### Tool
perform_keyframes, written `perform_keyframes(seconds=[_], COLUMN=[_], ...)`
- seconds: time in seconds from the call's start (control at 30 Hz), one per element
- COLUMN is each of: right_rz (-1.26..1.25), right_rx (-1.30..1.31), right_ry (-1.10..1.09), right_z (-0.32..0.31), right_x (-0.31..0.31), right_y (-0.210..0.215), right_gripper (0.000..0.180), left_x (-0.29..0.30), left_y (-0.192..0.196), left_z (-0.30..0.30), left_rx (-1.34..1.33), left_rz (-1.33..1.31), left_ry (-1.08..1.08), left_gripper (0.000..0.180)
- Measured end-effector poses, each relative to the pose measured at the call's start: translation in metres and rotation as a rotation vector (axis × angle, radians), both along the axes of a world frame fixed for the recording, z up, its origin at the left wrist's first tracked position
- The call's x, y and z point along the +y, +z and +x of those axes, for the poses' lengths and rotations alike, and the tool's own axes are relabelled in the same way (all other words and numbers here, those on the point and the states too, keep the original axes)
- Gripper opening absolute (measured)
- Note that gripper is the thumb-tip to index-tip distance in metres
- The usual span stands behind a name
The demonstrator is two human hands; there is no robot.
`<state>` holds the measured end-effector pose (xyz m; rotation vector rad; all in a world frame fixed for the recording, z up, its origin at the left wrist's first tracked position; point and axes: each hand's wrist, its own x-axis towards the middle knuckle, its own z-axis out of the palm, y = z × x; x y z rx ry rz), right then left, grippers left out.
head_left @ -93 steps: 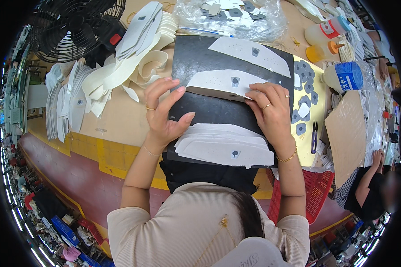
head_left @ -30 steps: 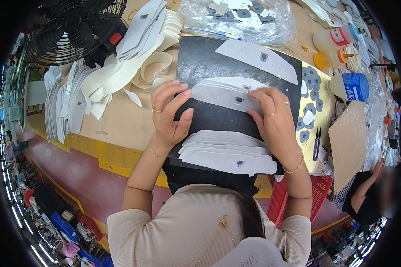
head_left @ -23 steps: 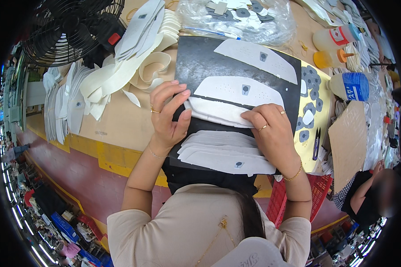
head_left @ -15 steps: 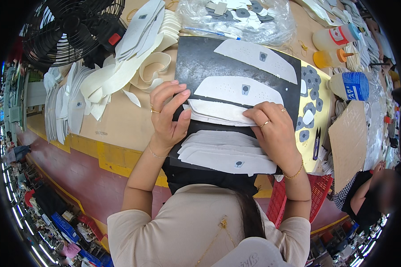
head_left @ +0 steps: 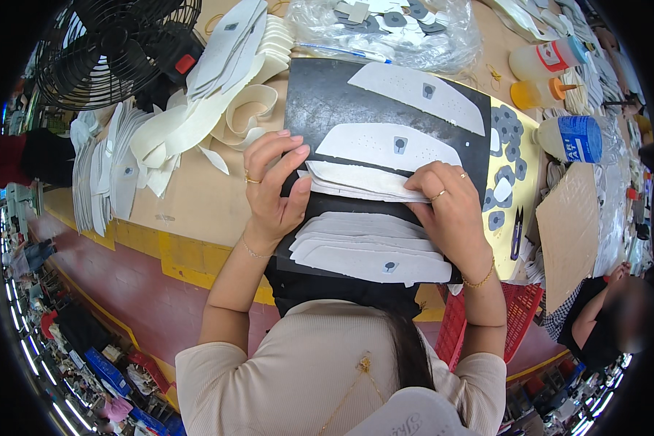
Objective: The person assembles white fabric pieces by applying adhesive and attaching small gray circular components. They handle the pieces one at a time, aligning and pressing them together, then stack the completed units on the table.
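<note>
Across the middle of a black board (head_left: 334, 91) lies a small stack of white curved fabric pieces (head_left: 356, 176). The thumb and fingers of my right hand (head_left: 447, 207) pinch the right end of this stack. Beside its left end, my left hand (head_left: 275, 189) is raised with fingers bent and apart, holding nothing. Just beyond the stack lies a white piece (head_left: 360, 144) with a small grey patch, and a similar piece (head_left: 414, 94) lies farther off. Nearest my body, several more white pieces (head_left: 367, 251) overlap in a fanned pile.
A black fan (head_left: 116, 40) stands at the far left, near cream strips (head_left: 174, 134) and white pieces (head_left: 105, 171). To the right are a yellow sheet with grey patches (head_left: 512, 152), thread snips (head_left: 517, 234), bottles (head_left: 548, 58) and a cardboard piece (head_left: 568, 232). A plastic bag (head_left: 458, 36) lies behind.
My right hand has slid slightly right along the stack's edge, its fingers more curled. My left hand stays in place. A dark-sleeved person has come into view at the left edge.
</note>
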<state>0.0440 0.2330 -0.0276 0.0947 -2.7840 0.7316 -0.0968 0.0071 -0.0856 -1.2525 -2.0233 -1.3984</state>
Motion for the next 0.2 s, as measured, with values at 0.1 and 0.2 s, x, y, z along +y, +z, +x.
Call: perform_keyframes(seconds=[0.1, 0.2], right_rz=[0.001, -0.008], right_rx=[0.021, 0.038], right_ry=[-0.007, -0.009], right_z=[-0.0029, -0.0048], right_x=[0.0003, 0.0012], right_y=[0.0003, 0.0003], right_gripper=[0.029, 0.027], left_x=[-0.0004, -0.0005], left_y=[-0.0002, -0.0006], left_z=[-0.0002, 0.0001], left_rx=[-0.005, -0.008], left_rz=[-0.001, -0.003], left_ry=[-0.002, 0.0], left_gripper=[0.028, 0.028])
